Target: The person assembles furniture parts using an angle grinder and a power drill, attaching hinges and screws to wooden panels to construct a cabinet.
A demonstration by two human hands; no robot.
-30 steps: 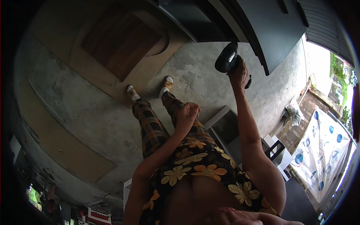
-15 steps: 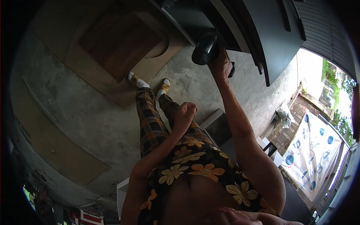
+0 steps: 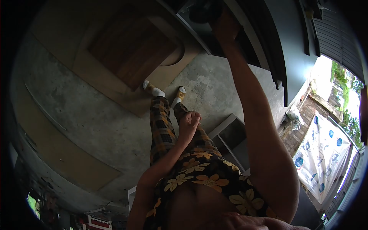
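My right hand [image 3: 225,27] is stretched far forward and closed around a black power tool [image 3: 202,11] at the top edge of the view. The tool sits against a dark grey cabinet panel [image 3: 293,46], and shadow hides its details. My left hand [image 3: 189,120] is curled into a fist in front of my plaid trousers, holding nothing and touching nothing. My feet in white socks and yellow slippers [image 3: 155,91] stand on the concrete floor [image 3: 96,115].
Large wooden boards [image 3: 130,50] lie on the floor just beyond my feet. A white-edged open box [image 3: 230,134] stands to the right of my legs. A printed white banner [image 3: 322,153] hangs at the far right by the bright doorway.
My right hand has carried the black tool up and to the left, from open floor to the dark cabinet. My feet have stepped forward. The left fist has stayed closed.
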